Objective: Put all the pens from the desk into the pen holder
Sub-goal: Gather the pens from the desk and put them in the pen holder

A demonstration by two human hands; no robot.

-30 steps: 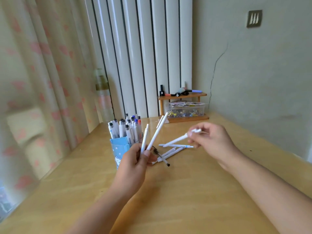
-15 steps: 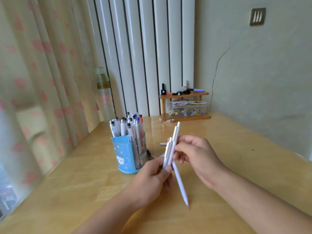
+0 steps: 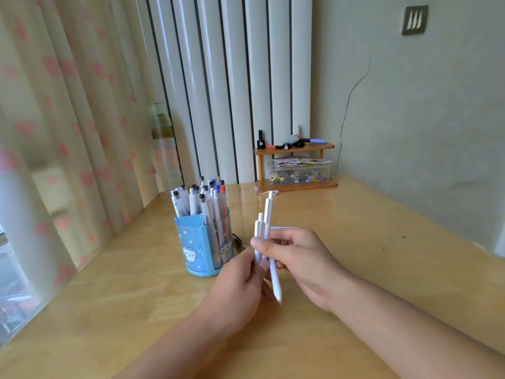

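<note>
A: Where are the pens at this moment?

B: Three white pens (image 3: 264, 236) are in the air, between the two hands and above the desk (image 3: 355, 242). The left hand (image 3: 240, 285) has its fingers curled around the lower part of the bundle. The right hand (image 3: 303, 263) pinches the same bundle from the other side, thumb in front.

A: How do they point?

B: Almost upright, the clicker ends up. One pen sits lower than the others; its tip hangs below both hands and points at the desk.

A: And the pen holder?

B: The blue pen holder (image 3: 203, 250) stands to the left of the hands and a little further from the person, near but not touching. It is already crowded with pens, caps up. The left hand is the nearer one. I think the bundle must go left and up over the rim, then down with the long axis kept vertical, and the free gaps look narrow.

A: Is anything left on the desk?

B: A dark pen (image 3: 240, 243) lies just right of the holder's base, half hidden. Behind the right hand a pale strip shows on the desk; it could be one more pen, I cannot tell.

A: Any writing to read?

B: No. The holder has a small cartoon face and small marks, too small to read. The pens carry no print that I can see.
</note>
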